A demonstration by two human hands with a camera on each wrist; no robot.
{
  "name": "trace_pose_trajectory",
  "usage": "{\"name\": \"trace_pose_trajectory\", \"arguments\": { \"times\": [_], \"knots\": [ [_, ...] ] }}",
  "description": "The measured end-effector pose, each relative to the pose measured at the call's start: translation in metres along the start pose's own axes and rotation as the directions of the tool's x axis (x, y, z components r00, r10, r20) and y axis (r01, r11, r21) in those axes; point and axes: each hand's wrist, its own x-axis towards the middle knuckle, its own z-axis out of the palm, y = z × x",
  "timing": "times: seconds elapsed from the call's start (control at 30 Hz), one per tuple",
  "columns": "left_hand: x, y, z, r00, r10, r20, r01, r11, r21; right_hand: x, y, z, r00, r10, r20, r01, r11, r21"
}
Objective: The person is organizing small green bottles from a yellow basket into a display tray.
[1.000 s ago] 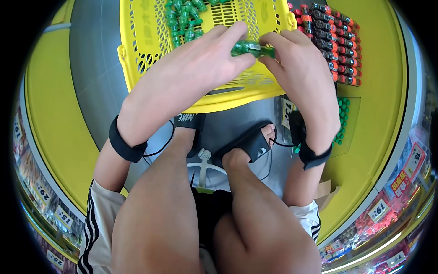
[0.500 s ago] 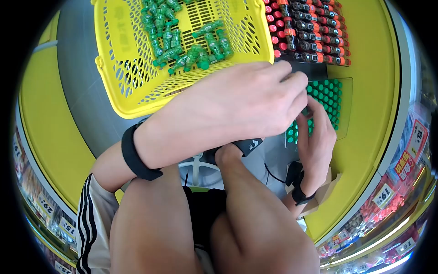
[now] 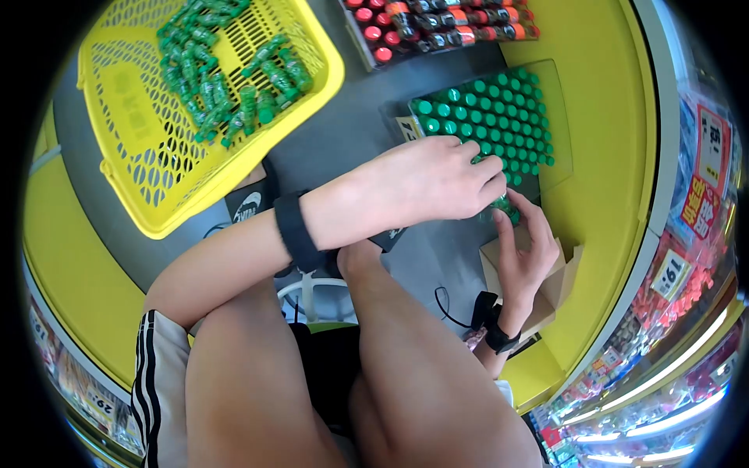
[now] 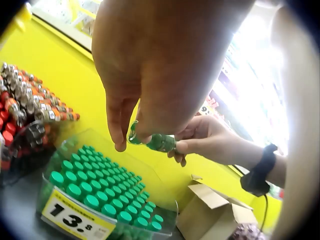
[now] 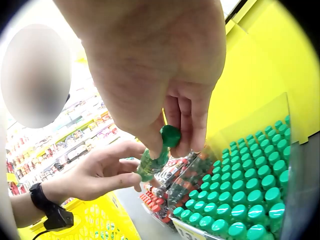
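A small green bottle (image 5: 152,164) with a green cap (image 5: 170,136) is held between both hands. My right hand (image 3: 528,248) pinches it near the cap. My left hand (image 3: 441,179) grips its lower end, seen from behind in the left wrist view, where the bottle (image 4: 162,143) lies nearly level. The hands are at the near edge of a clear-walled tray (image 4: 170,212) packed with upright green-capped bottles (image 3: 499,117). In the head view, the left hand covers part of that tray.
A yellow basket (image 3: 148,214) with several green bottles (image 3: 207,86) lying in it stands at the left. Dark bottles (image 3: 460,19) with red caps are stacked at the back. An open cardboard box (image 3: 558,285) sits by the yellow shelf base (image 3: 601,195).
Both hands moved from over the basket, where they held a green bottle, rightward to the tray of green-capped bottles. The head view swung right, so the basket now appears farther left.
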Motion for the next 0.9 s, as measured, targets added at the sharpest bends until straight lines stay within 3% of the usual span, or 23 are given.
{"name": "trace_pose_trajectory", "arguments": {
  "times": [0.13, 0.2, 0.33, 0.43, 0.5, 0.73, 0.83, 0.9],
  "knots": [
    [0.008, 0.010, 0.046, 0.984, 0.052, 0.171, -0.041, 0.997, -0.067, -0.019, 0.017, -0.005, 0.994, 0.093, -0.050, -0.092, 0.996, 0.013],
    [0.003, 0.006, 0.065, 0.980, 0.092, 0.179, -0.071, 0.990, -0.122, -0.030, 0.020, -0.007, 0.987, 0.149, -0.056, -0.150, 0.989, 0.002],
    [-0.005, 0.010, 0.089, 0.968, 0.153, 0.200, -0.145, 0.988, -0.054, -0.045, 0.035, -0.006, 0.971, 0.237, -0.046, -0.239, 0.969, -0.061],
    [-0.013, 0.011, 0.097, 0.940, 0.190, 0.282, -0.172, 0.981, -0.088, -0.052, 0.040, -0.002, 0.959, 0.281, -0.022, -0.282, 0.958, -0.043],
    [-0.020, 0.009, 0.103, 0.945, 0.231, 0.231, -0.219, 0.973, -0.074, -0.052, 0.041, 0.000, 0.948, 0.318, 0.018, -0.317, 0.946, -0.064],
    [-0.028, 0.007, 0.111, 0.922, 0.253, 0.292, -0.263, 0.965, -0.004, -0.052, 0.047, 0.015, 0.964, 0.264, 0.014, -0.264, 0.964, -0.010],
    [-0.028, 0.007, 0.110, 0.947, 0.253, 0.196, -0.258, 0.966, 0.000, -0.048, 0.046, 0.015, 0.969, 0.246, 0.021, -0.246, 0.969, -0.023],
    [-0.029, 0.008, 0.110, 0.925, 0.238, 0.297, -0.254, 0.967, 0.015, -0.048, 0.046, 0.016, 0.968, 0.250, 0.020, -0.249, 0.968, -0.037]
  ]
}}
